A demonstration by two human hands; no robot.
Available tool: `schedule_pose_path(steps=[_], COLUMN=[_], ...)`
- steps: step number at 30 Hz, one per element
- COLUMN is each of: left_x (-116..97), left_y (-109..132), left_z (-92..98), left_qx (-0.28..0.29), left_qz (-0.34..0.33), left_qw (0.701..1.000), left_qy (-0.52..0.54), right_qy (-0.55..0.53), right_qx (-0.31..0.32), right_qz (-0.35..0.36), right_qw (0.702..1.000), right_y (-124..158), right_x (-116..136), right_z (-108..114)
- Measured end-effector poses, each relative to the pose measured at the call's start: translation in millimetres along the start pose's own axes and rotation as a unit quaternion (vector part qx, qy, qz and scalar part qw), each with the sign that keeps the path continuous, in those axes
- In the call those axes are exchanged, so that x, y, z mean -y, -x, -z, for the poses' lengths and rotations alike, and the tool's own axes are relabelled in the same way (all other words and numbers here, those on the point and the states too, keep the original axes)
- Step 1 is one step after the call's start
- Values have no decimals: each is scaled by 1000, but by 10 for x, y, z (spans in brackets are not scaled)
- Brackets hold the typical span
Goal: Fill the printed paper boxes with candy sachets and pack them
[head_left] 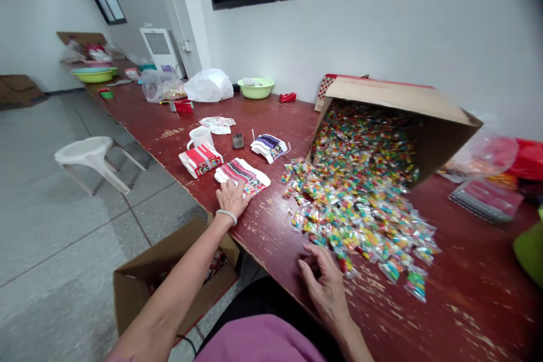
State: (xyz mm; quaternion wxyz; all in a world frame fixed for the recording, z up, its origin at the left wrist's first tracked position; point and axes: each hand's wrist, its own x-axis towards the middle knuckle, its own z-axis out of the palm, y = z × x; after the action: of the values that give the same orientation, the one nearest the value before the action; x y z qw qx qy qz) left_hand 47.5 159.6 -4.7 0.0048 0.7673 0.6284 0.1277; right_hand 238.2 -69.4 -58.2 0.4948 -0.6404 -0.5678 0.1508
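Progress, as judged: unfinished; candy sachets [360,209] lie loose in quantity, printed packets [246,173] lie stacked. Left hand [231,199] on the packets, hold cannot be told; right hand [326,280] beside sachets, thumb and fingers apart. Packets: on red table [271,232], flat, overlapping, white with red-and-dark bands.

No text can be read; marks on the packet stack [246,172] and white appliance [173,52] are too small

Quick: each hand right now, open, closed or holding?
Left hand: touching the fanned stack of printed cartons; grip can't be told.
Right hand: open, loosely curled beside the candy packets, nothing visible in it.
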Motion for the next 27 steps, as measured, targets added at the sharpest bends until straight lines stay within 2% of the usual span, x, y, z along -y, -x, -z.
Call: schedule_pose_path(steps=[4, 8, 12, 15, 18, 20, 21, 23, 25, 27], left_x=[52, 38, -24, -70, -150, -234, -286, -404, -520, -610], left_y=[-113, -48, 46, 114, 356, 674, 866, 1246, 1540, 1706], left_z=[-71, -48, -12, 49, 135, 190, 214, 261, 313, 369], left_qx=[4, -11, -23, -10, 22, 73, 109, 265, 405, 531], left_qz=[0, -8, 2, 23, 28, 18, 12, 27, 63, 67], left_qw=[1000, 999, 992, 977, 951, 923, 901, 752, 608, 467], left_qy=[8, 48, 127, 213, 306, 378, 419, 603, 680, 704], right_qy=[-6, -14, -30, -79, -205, -280, -302, -323, -337, -336], right_qx=[1, 6, -1, -8, -29, -42, -42, -25, 18, 91], right_qz=[-10, -15, -25, -85, -189, -232, -244, -262, -279, -288], right_qw=[1000, 1000, 999, 993, 960, 930, 921, 909, 899, 892], right_y=[-15, -17, -4, -18, -58, -77, -79, -66, -36, -2], right_x=[35, 38, 5, 22, 130, 240, 297, 396, 469, 528], right_z=[7, 16, 14, -15, -47, -35, -11, 76, 197, 319])
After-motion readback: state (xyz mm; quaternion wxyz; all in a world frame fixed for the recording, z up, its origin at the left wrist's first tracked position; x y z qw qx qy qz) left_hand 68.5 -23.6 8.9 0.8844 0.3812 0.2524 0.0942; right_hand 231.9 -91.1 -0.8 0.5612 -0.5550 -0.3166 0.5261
